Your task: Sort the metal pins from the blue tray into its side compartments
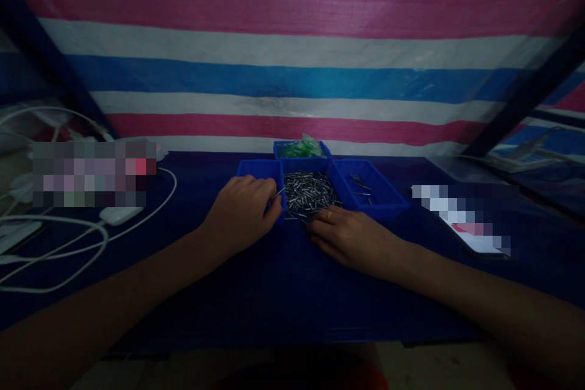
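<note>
A blue tray (333, 177) in the middle of the table holds a heap of small metal pins (307, 192). My left hand (242, 210) is curled at the tray's left edge and pinches one thin metal pin (276, 195) between its fingertips. My right hand (350, 236) lies on the dark blue table just in front of the tray, fingers bent towards the spilled pins, a ring on one finger. What its fingertips hold, if anything, is hidden.
A blue tray on the left (256, 169) and one on the right (388, 198) with a few pins flank the middle one. A further tray with a green bag (301, 147) stands behind. White cables (91, 237) lie at left. A striped tarp (292, 49) hangs behind.
</note>
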`<state>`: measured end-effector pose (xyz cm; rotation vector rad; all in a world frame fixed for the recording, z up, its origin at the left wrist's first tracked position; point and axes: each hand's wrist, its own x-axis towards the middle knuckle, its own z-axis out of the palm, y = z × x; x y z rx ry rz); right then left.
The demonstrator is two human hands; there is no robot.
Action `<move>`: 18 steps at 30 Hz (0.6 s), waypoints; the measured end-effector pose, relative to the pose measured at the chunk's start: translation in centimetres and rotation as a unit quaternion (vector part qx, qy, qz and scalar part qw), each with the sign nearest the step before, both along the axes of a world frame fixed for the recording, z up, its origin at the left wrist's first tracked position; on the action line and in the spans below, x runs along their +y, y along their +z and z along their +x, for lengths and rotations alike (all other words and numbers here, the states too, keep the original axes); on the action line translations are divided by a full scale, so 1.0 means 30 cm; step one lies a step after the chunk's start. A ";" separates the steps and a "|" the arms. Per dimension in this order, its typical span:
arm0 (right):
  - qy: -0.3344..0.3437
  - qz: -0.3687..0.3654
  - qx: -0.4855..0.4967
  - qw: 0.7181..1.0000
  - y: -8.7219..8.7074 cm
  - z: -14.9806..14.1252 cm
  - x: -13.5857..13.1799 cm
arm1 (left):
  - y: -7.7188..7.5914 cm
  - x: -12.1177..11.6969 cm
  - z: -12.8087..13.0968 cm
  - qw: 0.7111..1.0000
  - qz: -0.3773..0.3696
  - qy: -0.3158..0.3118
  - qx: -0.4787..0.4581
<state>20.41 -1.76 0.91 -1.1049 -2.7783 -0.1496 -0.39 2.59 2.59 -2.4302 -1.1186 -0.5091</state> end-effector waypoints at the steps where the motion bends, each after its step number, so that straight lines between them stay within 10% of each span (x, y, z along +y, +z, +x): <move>1: 0.003 0.000 -0.001 1.000 0.000 0.001 0.000 | 0.000 0.000 0.000 1.000 0.005 0.001 0.001; 9: -0.006 0.013 -0.019 1.000 0.001 -0.001 0.003 | 0.003 -0.011 0.005 0.997 0.061 -0.046 -0.005; 18: -0.010 0.020 -0.017 1.000 0.004 -0.001 -0.002 | -0.045 -0.093 0.031 0.946 -0.045 -0.303 0.102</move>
